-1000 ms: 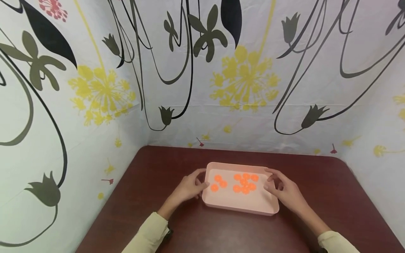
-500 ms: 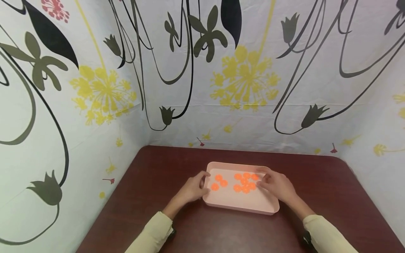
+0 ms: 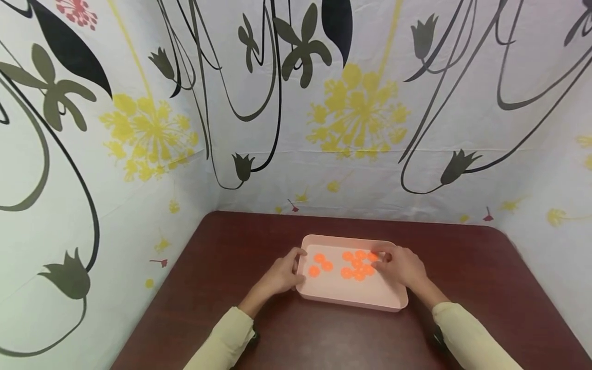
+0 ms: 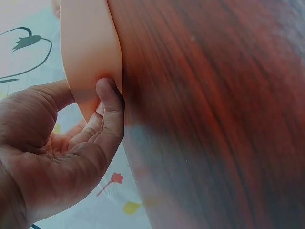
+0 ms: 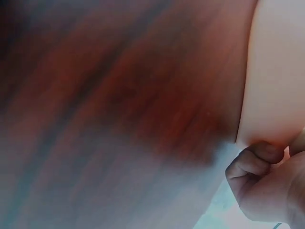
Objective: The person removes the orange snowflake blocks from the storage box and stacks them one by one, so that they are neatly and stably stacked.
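A shallow pink tray [image 3: 347, 294] with rounded corners lies on the table. Inside it are flat orange discs: a small group [image 3: 319, 258] at the left and a larger cluster [image 3: 356, 263] right of the middle. At the tray's left end my left hand [image 3: 281, 273] grips the wall, thumb at the rim; the left wrist view shows fingers [image 4: 110, 98] against the outside. My right hand [image 3: 404, 264] reaches over the right end, index finger partly covering the cluster's upper right disc. Whether it pinches that disc is hidden. Curled fingers [image 5: 250, 164] show beside the wall in the right wrist view.
The dark reddish-brown table [image 3: 259, 231] has rounded far corners. A white cloth [image 3: 296, 133] printed with flowers and stems hangs behind the table and along both sides.
My right hand has moved left from the tray's right rim to the disc cluster. The left hand has shifted slightly right onto the tray's left wall. The discs look unmoved.
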{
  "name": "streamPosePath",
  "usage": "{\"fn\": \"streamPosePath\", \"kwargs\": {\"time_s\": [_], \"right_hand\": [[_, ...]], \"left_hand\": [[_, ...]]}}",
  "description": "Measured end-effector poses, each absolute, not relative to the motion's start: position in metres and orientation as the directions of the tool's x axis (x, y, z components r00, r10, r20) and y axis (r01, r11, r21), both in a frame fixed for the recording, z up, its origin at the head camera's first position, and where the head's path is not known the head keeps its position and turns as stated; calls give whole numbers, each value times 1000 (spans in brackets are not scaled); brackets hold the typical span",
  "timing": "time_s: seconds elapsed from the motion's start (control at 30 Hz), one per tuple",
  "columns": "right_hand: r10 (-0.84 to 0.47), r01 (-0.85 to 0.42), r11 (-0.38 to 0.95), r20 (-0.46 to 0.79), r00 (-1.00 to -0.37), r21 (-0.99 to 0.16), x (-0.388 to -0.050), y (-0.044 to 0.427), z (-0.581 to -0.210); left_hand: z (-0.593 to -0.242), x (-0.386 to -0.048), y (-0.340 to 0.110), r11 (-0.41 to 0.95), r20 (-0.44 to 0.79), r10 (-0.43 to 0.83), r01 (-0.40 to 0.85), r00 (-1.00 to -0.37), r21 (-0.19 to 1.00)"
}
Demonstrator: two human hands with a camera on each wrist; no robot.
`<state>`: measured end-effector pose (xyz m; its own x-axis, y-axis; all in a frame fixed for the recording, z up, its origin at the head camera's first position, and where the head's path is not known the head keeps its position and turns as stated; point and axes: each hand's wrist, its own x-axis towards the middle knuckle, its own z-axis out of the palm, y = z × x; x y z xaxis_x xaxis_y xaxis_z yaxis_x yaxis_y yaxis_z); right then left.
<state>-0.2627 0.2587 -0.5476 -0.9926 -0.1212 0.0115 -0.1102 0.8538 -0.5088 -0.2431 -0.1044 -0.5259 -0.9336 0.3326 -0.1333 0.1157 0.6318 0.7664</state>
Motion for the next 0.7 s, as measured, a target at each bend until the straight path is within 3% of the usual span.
{"fn": "streamPosePath", "kwargs": {"time_s": [0.27, 0.7], "right_hand": [[-94, -83, 866, 2, -996, -493, -267, 256, -546], [-132, -140, 880, 50, -990, -453, -268, 258, -551]], "left_hand": [[-525, -243, -105, 628, -141, 335, 109, -931, 771], [-525, -243, -105, 629, -146, 337, 107, -930, 770]]}}
